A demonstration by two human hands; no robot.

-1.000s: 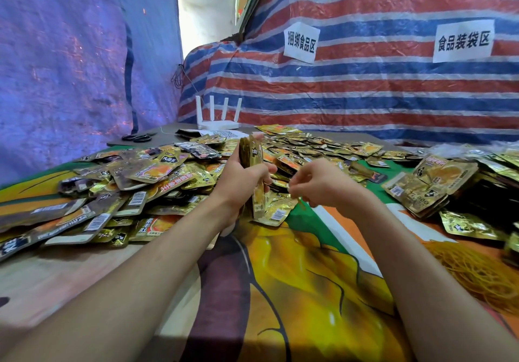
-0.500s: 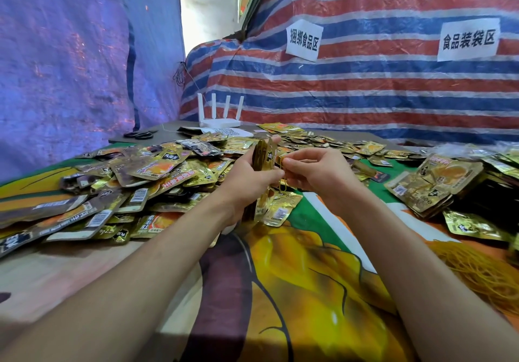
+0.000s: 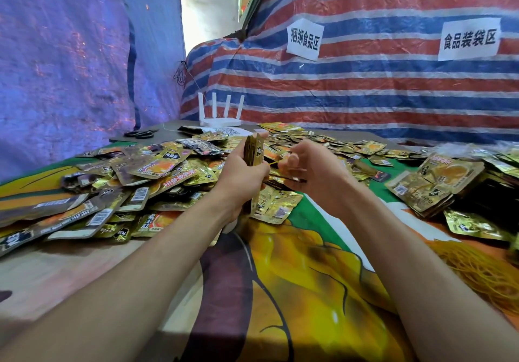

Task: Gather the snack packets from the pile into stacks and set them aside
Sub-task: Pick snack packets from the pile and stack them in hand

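My left hand (image 3: 240, 175) grips an upright stack of gold snack packets (image 3: 253, 149) over the middle of the table. Just to its right, my right hand (image 3: 310, 169) pinches a thin yellow rubber band (image 3: 274, 161) stretched toward the stack. A wide pile of loose gold and brown packets (image 3: 134, 176) covers the table's left and far side. A bound stack of packets (image 3: 434, 182) lies at the right, beside more stacks.
A heap of yellow rubber bands (image 3: 483, 266) lies at the right front. A white router (image 3: 220, 110) and black scissors (image 3: 140, 133) sit at the table's far left end. Striped tarpaulin with two paper signs forms the back wall. Printed cloth (image 3: 295, 291) covers the table.
My right hand rose from the table, met the stack, then drew slightly right with the rubber band stretched. My left hand lifted the stack a little.
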